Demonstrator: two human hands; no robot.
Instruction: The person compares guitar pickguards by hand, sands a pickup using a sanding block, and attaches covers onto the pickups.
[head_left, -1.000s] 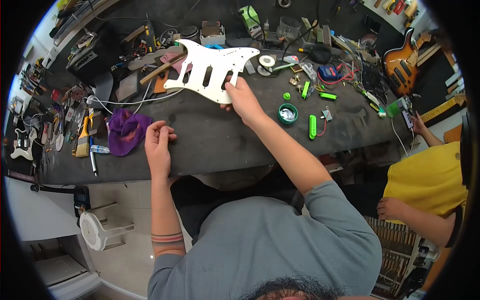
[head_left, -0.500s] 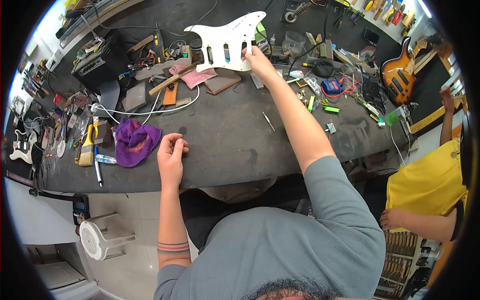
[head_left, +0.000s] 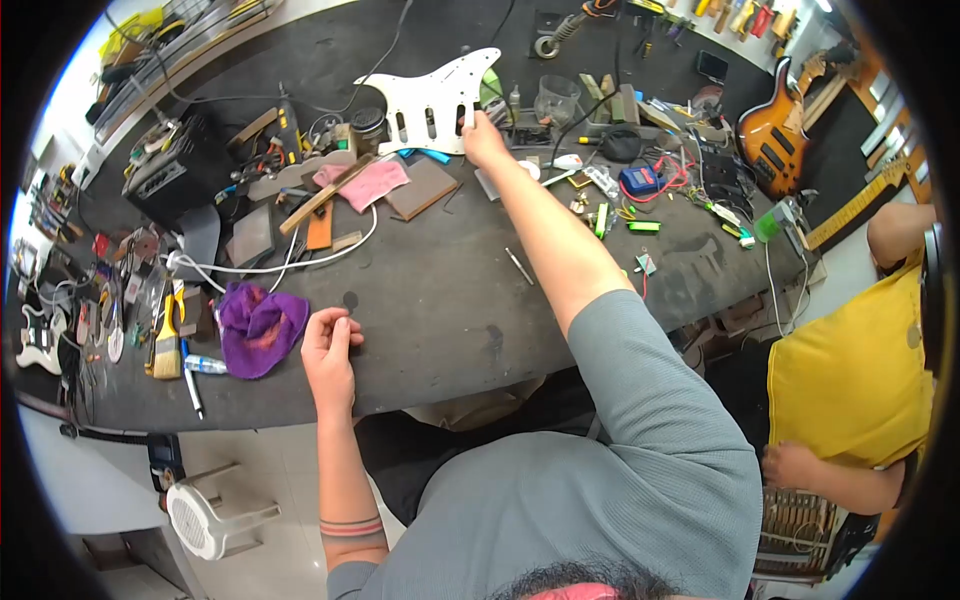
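My right hand (head_left: 484, 141) reaches to the back of the bench. Its fingers grip the lower right edge of a white guitar pickguard (head_left: 455, 88) with three pickup slots. Light blue items (head_left: 434, 156) peek out under the pickguard's lower edge. My left hand (head_left: 329, 352) hovers over or rests on the bench's near part, fingers loosely curled and thumb apart, with nothing visible in it. Just left of that hand lies a crumpled purple cloth (head_left: 250, 335). A slim metal tool (head_left: 518, 266) lies on the bench between my arms.
Brushes (head_left: 167, 345), a pen (head_left: 192, 380) and a pink cloth (head_left: 372, 184) lie about on the black bench (head_left: 420, 300). A blue meter (head_left: 640, 180) with red leads and a sunburst bass guitar (head_left: 775, 140) are at right. Beside me stands a person in a yellow top (head_left: 845, 365).
The camera view has shifted, so the bench sits lower in it. My right hand has carried the pickguard slightly farther back, showing more blue below it. My left hand stays near the purple cloth.
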